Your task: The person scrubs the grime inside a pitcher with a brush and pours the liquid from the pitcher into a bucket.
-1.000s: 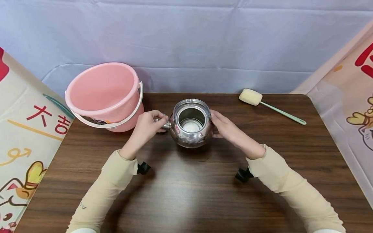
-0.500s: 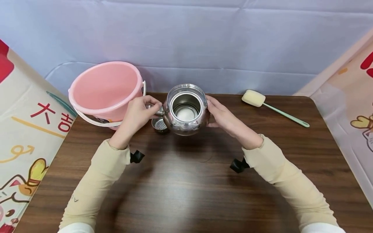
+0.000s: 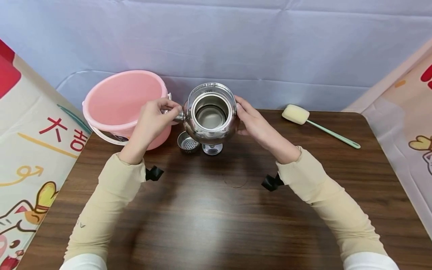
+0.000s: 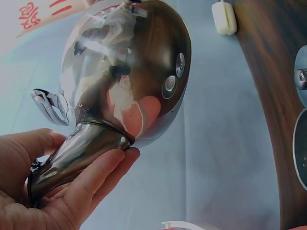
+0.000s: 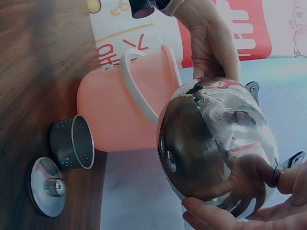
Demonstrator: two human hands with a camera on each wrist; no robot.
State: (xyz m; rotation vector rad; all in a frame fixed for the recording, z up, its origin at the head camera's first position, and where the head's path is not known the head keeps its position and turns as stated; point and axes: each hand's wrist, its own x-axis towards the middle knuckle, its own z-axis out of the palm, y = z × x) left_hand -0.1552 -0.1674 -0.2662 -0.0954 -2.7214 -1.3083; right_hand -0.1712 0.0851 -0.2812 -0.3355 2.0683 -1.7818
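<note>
A shiny steel kettle (image 3: 216,137) hangs above the table, its round mouth uncovered and facing up toward the head camera. My left hand (image 3: 152,120) pinches the spout (image 4: 81,155), thumb on one side and fingers on the other. On the opposite side, my right hand (image 3: 254,122) holds the round body, with the thumb up near the handle joint and the fingers around the belly. Below the kettle, a perforated strainer cup (image 3: 187,142) and the knobbed steel lid (image 3: 212,149) sit side by side on the wood. Whether the kettle holds liquid I cannot tell.
Just left of the kettle stands a pink bucket (image 3: 162,139) with a white handle, partly behind my left hand. A sponge brush (image 3: 295,114) with a green stick lies at the back right of the wooden table (image 3: 216,225). Cloth backdrops (image 3: 236,41) border the table.
Both hands have raised the kettle off the table and carried it back and slightly left. The strainer, then the lid, have come into view beneath it.
</note>
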